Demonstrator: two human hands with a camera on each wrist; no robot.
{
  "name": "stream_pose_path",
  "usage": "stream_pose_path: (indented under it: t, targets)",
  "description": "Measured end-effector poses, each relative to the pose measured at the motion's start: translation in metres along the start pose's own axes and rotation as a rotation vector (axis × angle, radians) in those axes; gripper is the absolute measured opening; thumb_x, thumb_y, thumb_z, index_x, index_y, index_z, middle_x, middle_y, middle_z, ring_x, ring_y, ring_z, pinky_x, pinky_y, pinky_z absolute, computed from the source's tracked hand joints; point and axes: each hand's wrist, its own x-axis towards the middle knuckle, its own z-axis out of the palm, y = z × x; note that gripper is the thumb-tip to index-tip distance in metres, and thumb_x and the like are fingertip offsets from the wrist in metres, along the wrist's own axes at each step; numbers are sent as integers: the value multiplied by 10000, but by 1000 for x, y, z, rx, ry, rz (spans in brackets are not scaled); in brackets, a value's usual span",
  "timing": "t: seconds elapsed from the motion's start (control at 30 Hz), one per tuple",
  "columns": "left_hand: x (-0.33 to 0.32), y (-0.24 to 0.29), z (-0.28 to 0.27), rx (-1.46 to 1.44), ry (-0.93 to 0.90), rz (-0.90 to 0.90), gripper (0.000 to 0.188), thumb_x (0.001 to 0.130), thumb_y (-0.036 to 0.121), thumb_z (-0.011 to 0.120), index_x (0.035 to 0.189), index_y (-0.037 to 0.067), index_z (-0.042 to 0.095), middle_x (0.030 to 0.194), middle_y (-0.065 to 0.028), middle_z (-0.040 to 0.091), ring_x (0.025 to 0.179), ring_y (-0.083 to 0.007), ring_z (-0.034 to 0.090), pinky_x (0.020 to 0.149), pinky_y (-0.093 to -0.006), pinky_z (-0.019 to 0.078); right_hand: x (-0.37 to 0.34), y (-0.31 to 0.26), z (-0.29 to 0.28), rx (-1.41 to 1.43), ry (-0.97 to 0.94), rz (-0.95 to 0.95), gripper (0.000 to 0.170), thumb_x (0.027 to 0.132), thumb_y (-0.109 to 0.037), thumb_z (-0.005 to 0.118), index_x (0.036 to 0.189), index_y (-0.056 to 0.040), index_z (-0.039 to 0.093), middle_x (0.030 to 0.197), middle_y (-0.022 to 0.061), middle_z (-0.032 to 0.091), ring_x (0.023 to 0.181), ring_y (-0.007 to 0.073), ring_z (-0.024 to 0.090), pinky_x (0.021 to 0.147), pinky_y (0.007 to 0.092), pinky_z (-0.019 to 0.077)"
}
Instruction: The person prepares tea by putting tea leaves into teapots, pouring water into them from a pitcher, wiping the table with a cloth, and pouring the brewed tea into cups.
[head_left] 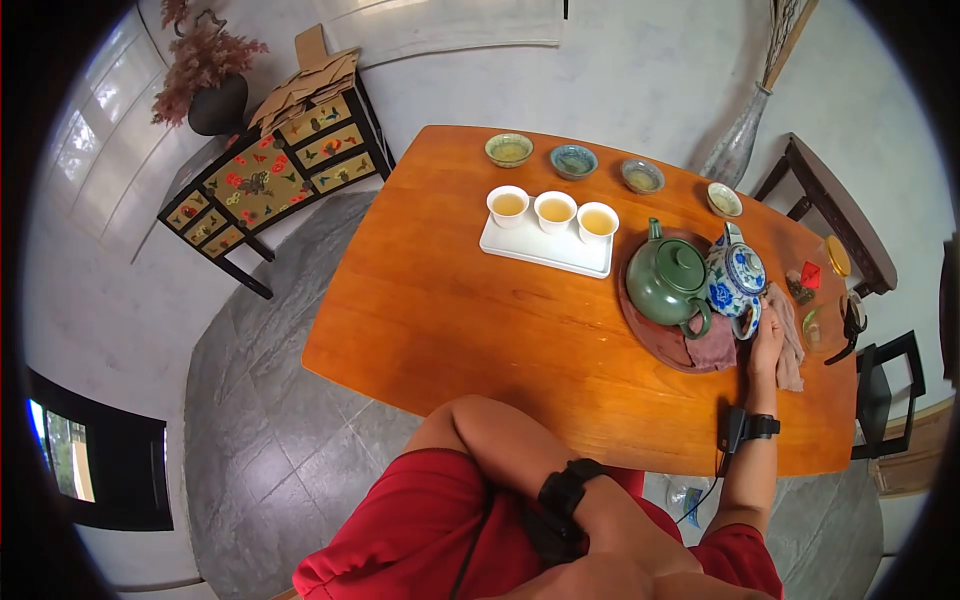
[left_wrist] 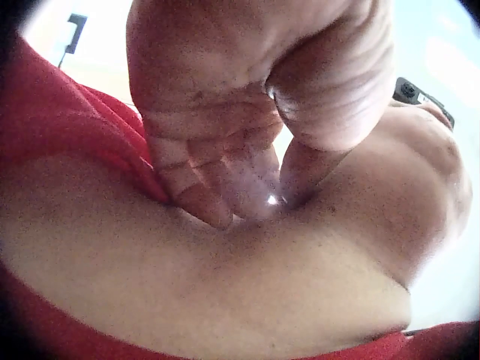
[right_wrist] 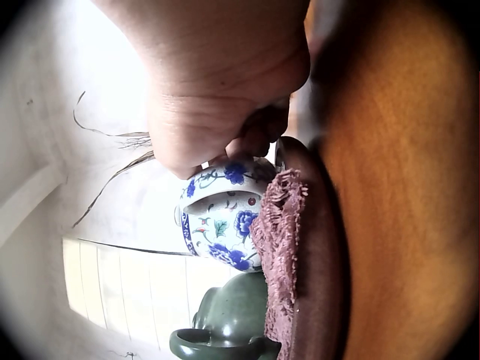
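My right hand [head_left: 765,348] grips the handle of a blue-and-white flowered teapot [head_left: 734,275], its fingers curled at the handle in the right wrist view. Beside it a green lidded teapot [head_left: 665,280] stands on a round brown tray [head_left: 645,335]. A mauve fringed cloth [right_wrist: 279,240] lies at the tray's near side. Drawn back to my body, my left hand [left_wrist: 247,97] touches bare skin with loosely bent fingertips and holds no object.
Left of the teapots, a white tray [head_left: 545,255] bears three white cups [head_left: 555,211] of pale tea. Several small bowls [head_left: 574,161] line the far edge. Another cloth [head_left: 788,345] and a glass pot [head_left: 812,328] lie to the right. A drawer cabinet [head_left: 265,185] stands behind left.
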Motion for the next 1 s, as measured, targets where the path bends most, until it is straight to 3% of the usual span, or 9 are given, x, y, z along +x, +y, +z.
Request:
stream_pose_path:
  t: [1.0]
  targets:
    - [-9, 22, -2, -190, -134, -116, 336, 853, 248, 759, 985, -11, 590, 804, 39, 612, 728, -37, 500, 613, -233, 404, -3, -6, 4, -19, -22, -10, 294, 1005, -290, 542, 879, -67, 686, 752, -69, 590, 666, 19, 460, 618, 191, 357]
